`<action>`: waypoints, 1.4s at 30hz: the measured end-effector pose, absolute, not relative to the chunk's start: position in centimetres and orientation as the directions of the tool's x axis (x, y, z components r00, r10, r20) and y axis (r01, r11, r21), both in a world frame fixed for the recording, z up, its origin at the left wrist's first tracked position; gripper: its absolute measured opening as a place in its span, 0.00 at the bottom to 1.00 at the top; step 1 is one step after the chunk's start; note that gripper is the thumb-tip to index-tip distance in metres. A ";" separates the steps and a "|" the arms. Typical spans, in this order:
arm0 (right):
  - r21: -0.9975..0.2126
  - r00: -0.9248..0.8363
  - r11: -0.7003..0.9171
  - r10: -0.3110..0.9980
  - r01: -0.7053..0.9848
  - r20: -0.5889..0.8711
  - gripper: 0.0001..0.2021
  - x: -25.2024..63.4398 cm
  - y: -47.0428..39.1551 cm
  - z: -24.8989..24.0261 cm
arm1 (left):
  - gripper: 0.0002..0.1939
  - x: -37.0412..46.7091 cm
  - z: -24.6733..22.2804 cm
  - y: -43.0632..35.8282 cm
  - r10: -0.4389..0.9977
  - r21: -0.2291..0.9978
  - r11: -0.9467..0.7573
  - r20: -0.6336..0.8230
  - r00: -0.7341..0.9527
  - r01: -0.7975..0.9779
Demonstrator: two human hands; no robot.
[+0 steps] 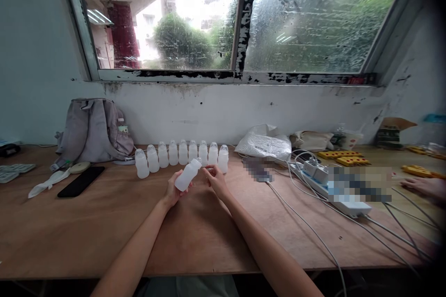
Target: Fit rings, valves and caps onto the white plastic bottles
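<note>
Table (pixel 104 229) has bottles (pixel 183 154) at twelve o'clock. Left hand (pixel 170 191) hugs one tipped bottle (pixel 186 177); right hand (pixel 216 179) half-curls by its lid (pixel 199 161), grip unclear. Likely lid work, needing steadiness next.

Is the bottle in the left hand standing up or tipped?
Tipped: the held bottle slants in the left hand, its top toward the right hand, unlike the upright bottles in the row behind.

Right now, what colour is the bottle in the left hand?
The bottle in the left hand is cloudy white, best seen in the head view.
</note>
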State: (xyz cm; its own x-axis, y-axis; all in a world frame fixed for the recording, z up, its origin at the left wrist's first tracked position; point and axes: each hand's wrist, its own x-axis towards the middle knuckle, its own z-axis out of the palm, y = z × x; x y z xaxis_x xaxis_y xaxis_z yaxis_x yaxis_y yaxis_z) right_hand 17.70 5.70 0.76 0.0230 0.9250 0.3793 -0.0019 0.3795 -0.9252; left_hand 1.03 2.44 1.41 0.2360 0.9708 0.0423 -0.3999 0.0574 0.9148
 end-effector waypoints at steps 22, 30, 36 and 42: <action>-0.911 0.124 0.393 0.917 -0.129 0.378 0.18 17.8 5.2 1.7 | 0.22 1.6 0.6 2.5 0.939 0.968 0.078 0.009 0.344 -0.238; -0.911 0.118 0.391 0.919 -0.130 0.377 0.16 18.0 5.5 1.4 | 0.22 1.4 0.6 2.5 0.939 0.972 0.074 0.007 0.343 -0.222; -0.907 0.159 0.388 0.918 -0.162 0.364 0.13 18.6 6.2 1.3 | 0.23 1.4 0.4 2.7 0.940 0.973 0.074 0.006 0.342 -0.219; -0.896 0.257 0.435 0.880 -0.092 0.401 0.12 19.5 7.0 0.7 | 0.20 1.6 0.1 3.4 0.963 0.944 -0.255 0.267 0.033 -0.210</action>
State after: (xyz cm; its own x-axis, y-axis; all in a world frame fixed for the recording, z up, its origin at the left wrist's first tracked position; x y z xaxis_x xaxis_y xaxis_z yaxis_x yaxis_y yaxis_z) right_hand 19.50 6.98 0.74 0.2567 0.8796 0.4006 -0.0921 0.4349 -0.8958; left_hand 1.62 3.41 0.12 0.0326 0.9632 0.2670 -0.2102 -0.2545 0.9440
